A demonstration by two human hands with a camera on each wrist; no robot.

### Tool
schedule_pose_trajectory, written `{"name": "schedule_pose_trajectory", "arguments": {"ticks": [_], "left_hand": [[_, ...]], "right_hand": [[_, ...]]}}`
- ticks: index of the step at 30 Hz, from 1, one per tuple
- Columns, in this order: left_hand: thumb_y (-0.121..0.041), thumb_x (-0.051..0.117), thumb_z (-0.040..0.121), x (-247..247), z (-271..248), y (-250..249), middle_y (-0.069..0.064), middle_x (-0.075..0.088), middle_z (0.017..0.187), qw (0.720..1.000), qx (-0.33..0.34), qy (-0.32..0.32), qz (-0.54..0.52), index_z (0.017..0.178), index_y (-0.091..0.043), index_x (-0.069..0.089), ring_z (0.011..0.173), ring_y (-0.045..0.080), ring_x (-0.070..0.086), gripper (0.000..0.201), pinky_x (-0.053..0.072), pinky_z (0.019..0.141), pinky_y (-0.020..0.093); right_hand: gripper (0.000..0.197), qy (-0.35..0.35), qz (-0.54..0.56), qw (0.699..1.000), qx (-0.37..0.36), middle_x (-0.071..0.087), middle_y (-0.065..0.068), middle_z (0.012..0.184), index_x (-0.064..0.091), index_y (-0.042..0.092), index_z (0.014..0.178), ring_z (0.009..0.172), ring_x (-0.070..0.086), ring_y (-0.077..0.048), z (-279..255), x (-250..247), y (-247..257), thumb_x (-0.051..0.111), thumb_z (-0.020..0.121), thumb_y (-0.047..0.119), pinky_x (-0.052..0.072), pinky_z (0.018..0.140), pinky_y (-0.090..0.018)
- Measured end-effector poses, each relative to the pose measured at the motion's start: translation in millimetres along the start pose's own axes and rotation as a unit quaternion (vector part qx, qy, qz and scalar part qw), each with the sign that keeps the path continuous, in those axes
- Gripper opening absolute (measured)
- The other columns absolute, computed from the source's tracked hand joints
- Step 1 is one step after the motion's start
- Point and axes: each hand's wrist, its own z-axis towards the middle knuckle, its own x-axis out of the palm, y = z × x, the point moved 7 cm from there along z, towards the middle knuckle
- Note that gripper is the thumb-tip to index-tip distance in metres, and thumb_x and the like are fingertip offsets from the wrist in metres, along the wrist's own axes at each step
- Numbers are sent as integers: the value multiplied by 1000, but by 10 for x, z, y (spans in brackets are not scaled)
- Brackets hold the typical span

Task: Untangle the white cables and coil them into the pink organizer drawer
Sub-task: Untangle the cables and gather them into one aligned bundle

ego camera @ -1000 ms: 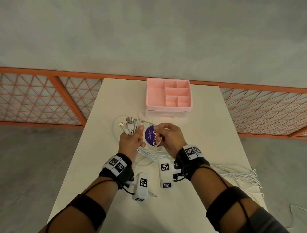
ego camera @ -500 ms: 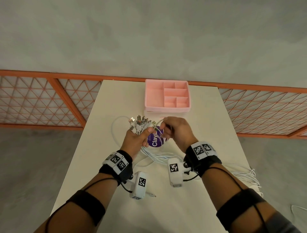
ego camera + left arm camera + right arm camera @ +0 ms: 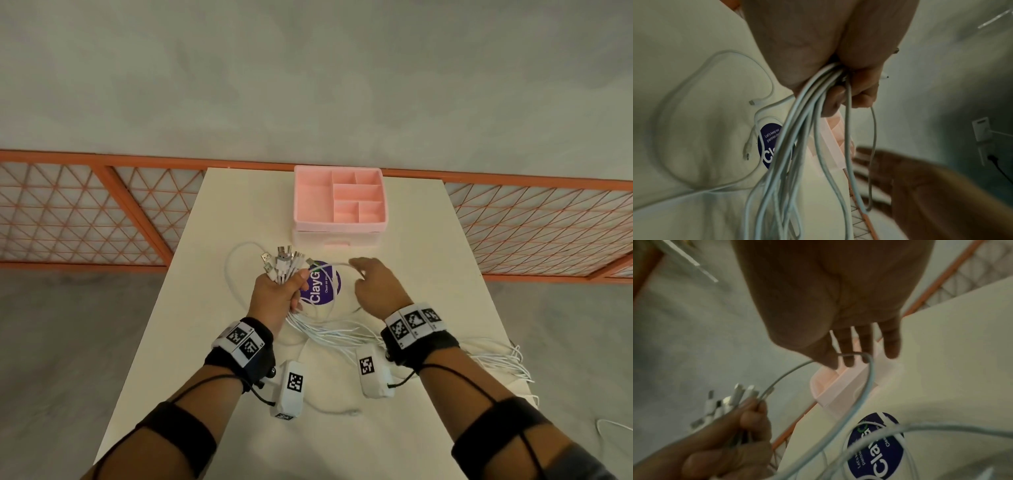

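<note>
My left hand point(image 3: 279, 294) grips a bundle of white cables point(image 3: 284, 267) just below their plugs, which fan upward; the left wrist view shows the strands point(image 3: 797, 138) hanging from the fist. One strand point(image 3: 334, 263) arcs from the bundle to my right hand point(image 3: 371, 282). In the right wrist view that hand's fingers point(image 3: 890, 340) are straight and spread, with the strand point(image 3: 869, 378) lying across their tips. The pink organizer point(image 3: 308, 202) stands at the table's far edge, its pale drawer front point(image 3: 337, 240) facing me and shut.
A round purple sticker point(image 3: 323, 287) lies on the white table point(image 3: 212, 342) between my hands. The cables' long tails point(image 3: 496, 359) trail off the right edge. A loose cable loop point(image 3: 230, 274) lies left of my left hand. An orange mesh railing point(image 3: 85, 219) runs behind.
My right hand has released its pinch near the bundle, spread its fingers and moved to the right. My left hand keeps its grip and has shifted slightly.
</note>
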Motion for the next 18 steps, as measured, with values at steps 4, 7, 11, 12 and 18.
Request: {"name": "schedule_pose_trajectory", "arguments": {"ticks": [4, 7, 11, 12, 18], "left_hand": [[-33, 79, 79, 64, -12, 21, 16, 51, 57, 999, 1, 19, 28, 58, -15, 69, 38, 17, 40, 29, 40, 53, 30], [-35, 77, 77, 44, -30, 3, 21, 53, 67, 999, -1, 25, 22, 62, -17, 72, 41, 17, 40, 24, 41, 51, 29], [-17, 70, 92, -44, -43, 45, 22, 55, 77, 1000, -11, 23, 5, 62, -19, 70, 40, 13, 38, 30, 38, 51, 27], [-15, 68, 92, -75, -50, 78, 21, 55, 77, 1000, -19, 19, -2, 64, -17, 70, 40, 12, 38, 29, 38, 49, 26], [-12, 68, 93, -82, -80, 147, 10, 61, 71, 998, -57, 6, -31, 72, -10, 66, 42, 12, 35, 21, 36, 43, 23]], "right_hand": [[22, 42, -32, 989, -140, 69, -7, 111, 68, 15, 113, 101, 63, -21, -90, 130, 415, 58, 94, 22, 50, 92, -35], [18, 46, 42, 990, -127, 69, 1, 78, 70, 13, 88, 71, 62, -12, -71, 31, 503, 57, 96, 23, 51, 71, -31], [25, -169, 312, 931, -87, 65, 8, 71, 65, 19, 78, 59, 58, -11, -2, -595, 449, 52, 96, 8, 50, 64, -26], [26, -219, 388, 893, -63, 62, 6, 66, 63, 16, 76, 57, 55, -15, 3, -776, 379, 51, 96, 6, 49, 63, -29], [27, -183, 120, 974, 64, 67, -15, 109, 68, 8, 110, 100, 63, -31, 162, -930, -62, 49, 92, 5, 51, 88, -40]]}}
